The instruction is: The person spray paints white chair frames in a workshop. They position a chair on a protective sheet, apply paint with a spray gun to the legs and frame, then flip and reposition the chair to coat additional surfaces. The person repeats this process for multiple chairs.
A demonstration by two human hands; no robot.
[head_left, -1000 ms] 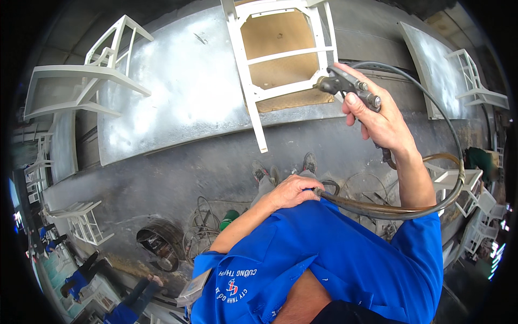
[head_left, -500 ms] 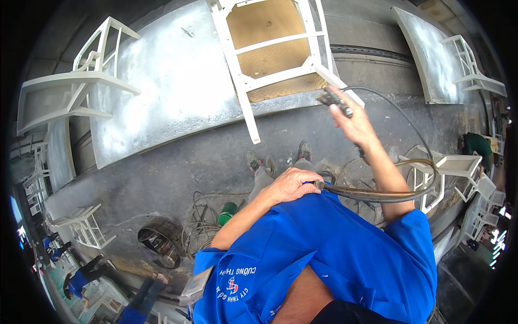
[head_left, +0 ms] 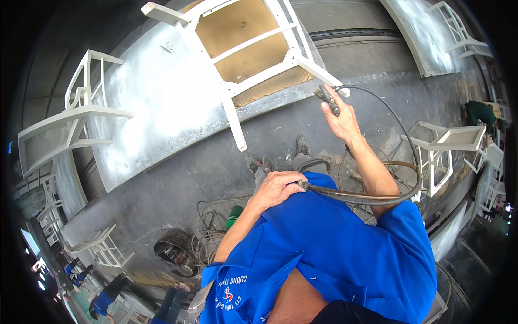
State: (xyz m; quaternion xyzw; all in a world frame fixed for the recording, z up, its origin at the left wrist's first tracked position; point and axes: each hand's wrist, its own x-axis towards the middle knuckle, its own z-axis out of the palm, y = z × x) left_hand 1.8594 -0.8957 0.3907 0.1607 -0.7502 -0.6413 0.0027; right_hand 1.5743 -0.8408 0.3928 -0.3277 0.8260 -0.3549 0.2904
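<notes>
Gripping a dark spray gun (head_left: 329,99) in the upper centre-right of the frame, the right hand (head_left: 341,120) has its fingers closed around the handle, with the nozzle end held just beside a leg of the white chair (head_left: 245,48) turned on its side at the top of the frame. That chair shows its bare brown seat underside and rests against a paint-whitened platform (head_left: 156,113) that slopes across the upper left.

A thin black hose (head_left: 394,116) leaves the gun and arcs down the right side of the frame, joining a thicker brownish hose (head_left: 356,197) that curves back toward the middle. The left hand (head_left: 278,188), in the centre of the frame, has its fingers wrapped around the end of that thicker hose and holds it against the blue shirt (head_left: 334,254).

More white chair frames stand about: one at the left edge (head_left: 70,127), one at the right (head_left: 445,148), another in the upper right corner (head_left: 458,32). Coiled wire and a dark round bucket (head_left: 175,254) lie on the grey floor (head_left: 162,189) in the lower left.
</notes>
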